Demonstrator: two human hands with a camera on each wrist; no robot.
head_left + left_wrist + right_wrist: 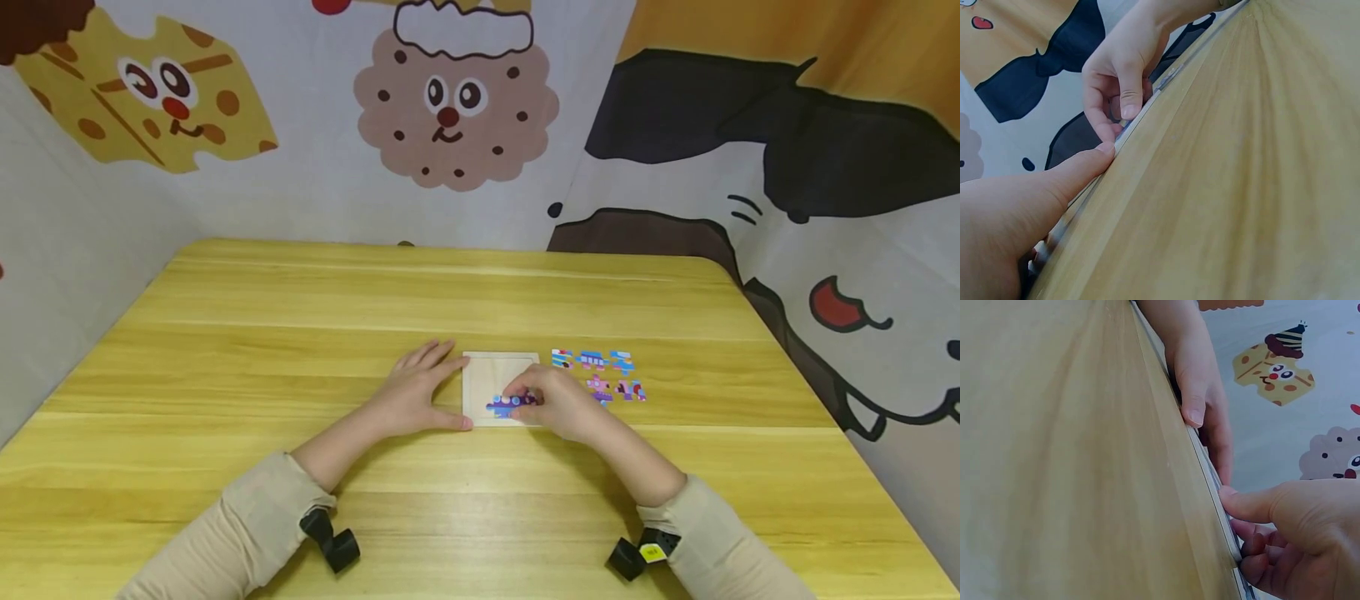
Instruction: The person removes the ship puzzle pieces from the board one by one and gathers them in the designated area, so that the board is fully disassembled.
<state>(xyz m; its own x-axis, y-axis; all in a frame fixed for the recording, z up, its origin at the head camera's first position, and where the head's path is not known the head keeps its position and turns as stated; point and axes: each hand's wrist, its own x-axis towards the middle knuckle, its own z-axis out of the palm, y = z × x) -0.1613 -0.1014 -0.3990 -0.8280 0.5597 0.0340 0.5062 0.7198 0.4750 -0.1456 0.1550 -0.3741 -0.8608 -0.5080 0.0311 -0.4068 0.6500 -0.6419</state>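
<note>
A square wooden puzzle tray (pixel 486 371) with a raised pale rim lies on the table. My left hand (pixel 408 398) rests at its left side, fingers spread, the thumb touching the lower left corner and the index finger the upper left one. Inside the tray's lower part, a blue and purple puzzle piece (pixel 498 407) lies flat. Just right of it, my right hand (pixel 564 404) pinches a purple puzzle piece (pixel 529 399) between thumb and fingers, which partly cover it. The wrist views show both hands low at the tray's edge, with the pieces mostly hidden.
Several loose puzzle pieces (pixel 592 360) lie right of the tray, some partly behind the right hand. The wooden table (pixel 300 308) reaches back to a cartoon-printed cloth (pixel 300 200). Black wrist devices (pixel 330 540) sit at both sleeve cuffs.
</note>
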